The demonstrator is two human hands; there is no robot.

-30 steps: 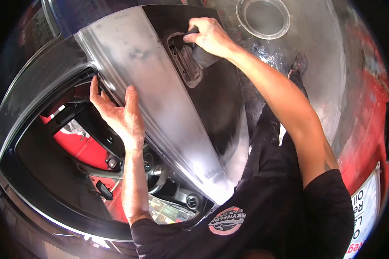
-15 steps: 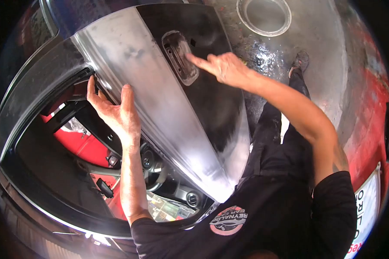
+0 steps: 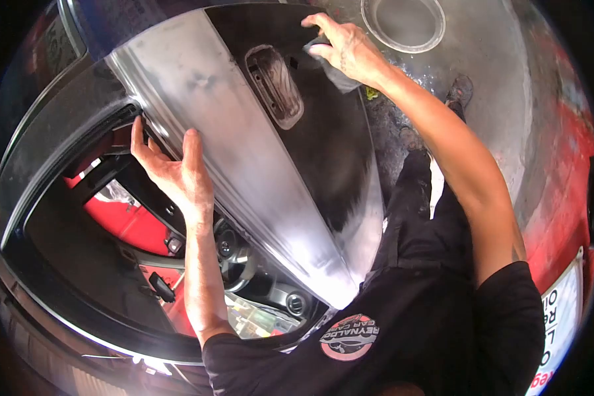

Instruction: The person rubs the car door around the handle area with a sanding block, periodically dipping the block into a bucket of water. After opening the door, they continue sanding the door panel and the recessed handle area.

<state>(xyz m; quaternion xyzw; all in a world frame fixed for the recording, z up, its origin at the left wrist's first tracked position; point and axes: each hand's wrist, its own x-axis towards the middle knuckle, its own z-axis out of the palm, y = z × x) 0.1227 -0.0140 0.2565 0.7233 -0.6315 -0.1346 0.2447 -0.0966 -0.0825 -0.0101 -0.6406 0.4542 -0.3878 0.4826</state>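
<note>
A car door has a pale grey upper band and a dark lower panel, with an oval handle recess sanded pale around its rim. At the door's window edge is my left hand, fingers apart, its fingertips near the window frame and nothing in it. Over the far part of the dark panel, my right hand grips a dark grey pad or cloth between thumb and fingers, with one finger stretched outward.
A round wheel rim or basin lies on the grey floor beyond the door. The steering wheel and dashboard show through the window opening. To the right are a red surface and a banner. My foot is on the floor.
My right hand has moved from the handle recess up and right over the dark panel, and the grey pad or cloth now shows in it. My left hand is nearly still.
</note>
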